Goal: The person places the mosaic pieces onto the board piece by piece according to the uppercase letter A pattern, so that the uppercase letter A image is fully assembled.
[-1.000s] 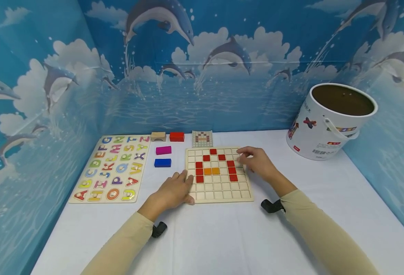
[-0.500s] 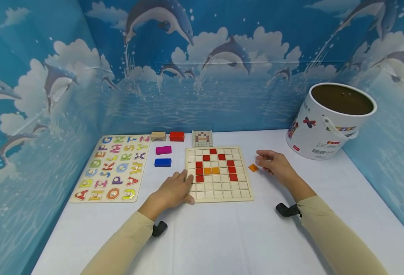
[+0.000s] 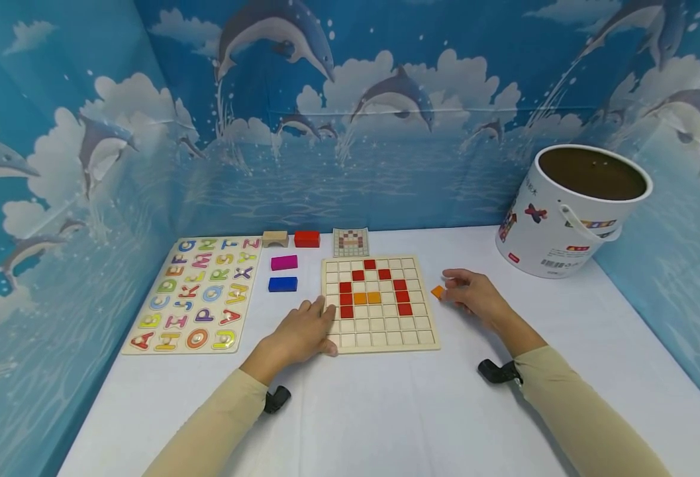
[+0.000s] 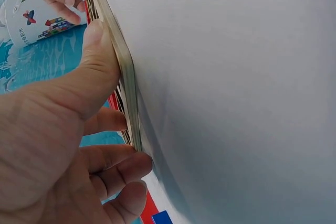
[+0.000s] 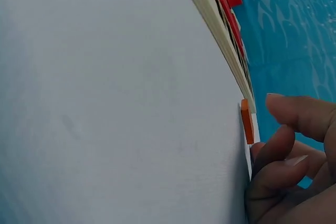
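A wooden grid board [image 3: 385, 328] lies on the white table and carries an arch of red tiles [image 3: 346, 299] with two orange tiles [image 3: 366, 298] inside. My left hand [image 3: 316, 328] grips its near left corner, thumb along the front edge [image 4: 123, 61] and fingers round the left side. A loose orange tile [image 3: 438, 291] lies flat on the table just right of the board. My right hand [image 3: 458, 286] hovers beside it with curled fingers. In the right wrist view its fingertips [image 5: 278, 106] sit right next to the tile [image 5: 247, 121], holding nothing.
An alphabet puzzle [image 3: 197, 291] lies at the left. Between it and the board sit magenta [image 3: 283, 262], blue [image 3: 282, 283], red [image 3: 306, 238] and plain wood [image 3: 275, 238] blocks. A small pattern card [image 3: 350, 242] lies behind the board. A white bucket [image 3: 564, 225] stands at the back right.
My right hand left the board's right side and set down an orange tile on the table beside it. It has now drawn back close to that tile. The left hand stayed put.
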The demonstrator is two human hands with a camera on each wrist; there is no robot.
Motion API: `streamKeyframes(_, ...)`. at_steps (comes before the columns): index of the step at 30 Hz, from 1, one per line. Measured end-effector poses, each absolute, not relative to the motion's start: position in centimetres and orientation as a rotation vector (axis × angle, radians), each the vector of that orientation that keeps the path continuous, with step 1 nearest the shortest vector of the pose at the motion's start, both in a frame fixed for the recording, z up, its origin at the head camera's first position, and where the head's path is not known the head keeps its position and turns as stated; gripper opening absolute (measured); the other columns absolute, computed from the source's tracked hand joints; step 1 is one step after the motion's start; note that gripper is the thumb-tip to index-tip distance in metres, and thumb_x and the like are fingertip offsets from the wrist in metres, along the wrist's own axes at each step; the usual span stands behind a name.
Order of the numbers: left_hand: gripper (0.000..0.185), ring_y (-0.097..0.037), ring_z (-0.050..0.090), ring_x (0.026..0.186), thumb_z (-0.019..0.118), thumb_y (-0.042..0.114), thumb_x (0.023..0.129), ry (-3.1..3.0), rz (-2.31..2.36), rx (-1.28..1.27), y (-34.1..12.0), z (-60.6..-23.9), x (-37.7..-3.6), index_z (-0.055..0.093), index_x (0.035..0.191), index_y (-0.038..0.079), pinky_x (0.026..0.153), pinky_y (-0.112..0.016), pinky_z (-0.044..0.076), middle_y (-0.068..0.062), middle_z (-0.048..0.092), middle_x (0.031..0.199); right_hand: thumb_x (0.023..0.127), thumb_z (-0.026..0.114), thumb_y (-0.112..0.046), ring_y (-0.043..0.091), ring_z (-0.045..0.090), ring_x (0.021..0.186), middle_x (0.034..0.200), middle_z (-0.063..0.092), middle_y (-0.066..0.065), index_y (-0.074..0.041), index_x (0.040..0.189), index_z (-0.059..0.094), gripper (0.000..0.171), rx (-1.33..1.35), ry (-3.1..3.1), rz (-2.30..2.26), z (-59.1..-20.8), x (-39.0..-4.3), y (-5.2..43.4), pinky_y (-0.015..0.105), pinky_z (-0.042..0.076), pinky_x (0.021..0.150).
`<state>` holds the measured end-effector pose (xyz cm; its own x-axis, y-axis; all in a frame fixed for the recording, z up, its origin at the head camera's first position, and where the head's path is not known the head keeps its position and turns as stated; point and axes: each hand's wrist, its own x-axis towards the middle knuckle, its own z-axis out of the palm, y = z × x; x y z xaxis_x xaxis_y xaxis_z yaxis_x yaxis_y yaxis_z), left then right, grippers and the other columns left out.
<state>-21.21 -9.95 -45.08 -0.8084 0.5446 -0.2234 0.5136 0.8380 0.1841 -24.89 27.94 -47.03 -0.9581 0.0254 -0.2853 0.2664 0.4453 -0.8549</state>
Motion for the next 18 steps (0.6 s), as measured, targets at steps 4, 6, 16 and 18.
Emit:
streamKeyframes(4, 0.088, -0.037, 0.038, 0.142, 0.075, 0.048, 0.086, 2.749, 0.173, 0.804, -9.9, -45.1, -21.2, 0.042, 0.155, 0.005, 0.112, -0.054, 0.040, -0.022, 0.033, 0.162, 0.091, 0.075, -0.017, 0.026, 0.052, 0.097, 0.119, 0.054, 0.014, -0.007, 0.144, 0.054, 0.058, 0.225, 2.566, -1.354, -47.1, -24.9, 27.2, 0.027, 0.047, 0.071)
streamKeyframes(6, 0.088, -0.037, 0.038, 0.142, 0.075, 0.048, 0.086, 2.749, 0.178, 0.803, -9.9, -45.2, -21.2, 0.042, 0.155, 0.005, 0.111, -0.053, 0.040, -0.022, 0.033, 0.162, 0.091, 0.075, -0.017, 0.026, 0.051, 0.100, 0.114, 0.054, 0.014, -0.005, 0.139, 0.057, 0.052, 0.206, 2.620, -1.264, -47.0, -24.8, 26.8, 0.027, 0.048, 0.073)
streamKeyframes(16, 0.088, -0.036, 0.038, 0.142, 0.075, 0.047, 0.086, 2.747, 0.181, 0.791, -9.9, -45.0, -21.2, 0.041, 0.156, 0.005, 0.112, -0.053, 0.040, -0.022, 0.032, 0.163, 0.090, 0.072, -0.012, 0.029, 0.053, 0.098, 0.107, 0.056, 0.014, -0.005, 0.123, 0.057, 0.037, 0.135, 2.762, -1.081, -46.9, -24.8, 26.1, 0.034, 0.047, 0.080)
streamKeyframes(18, 0.088, -0.036, 0.038, 0.142, 0.075, 0.047, 0.086, 2.746, 0.185, 0.788, -9.9, -45.0, -21.2, 0.041, 0.156, 0.005, 0.112, -0.053, 0.039, -0.022, 0.032, 0.163, 0.089, 0.072, -0.012, 0.029, 0.054, 0.096, 0.107, 0.057, 0.015, -0.006, 0.122, 0.055, 0.037, 0.124, 2.770, -1.066, -46.9, -24.9, 26.2, 0.034, 0.048, 0.079)
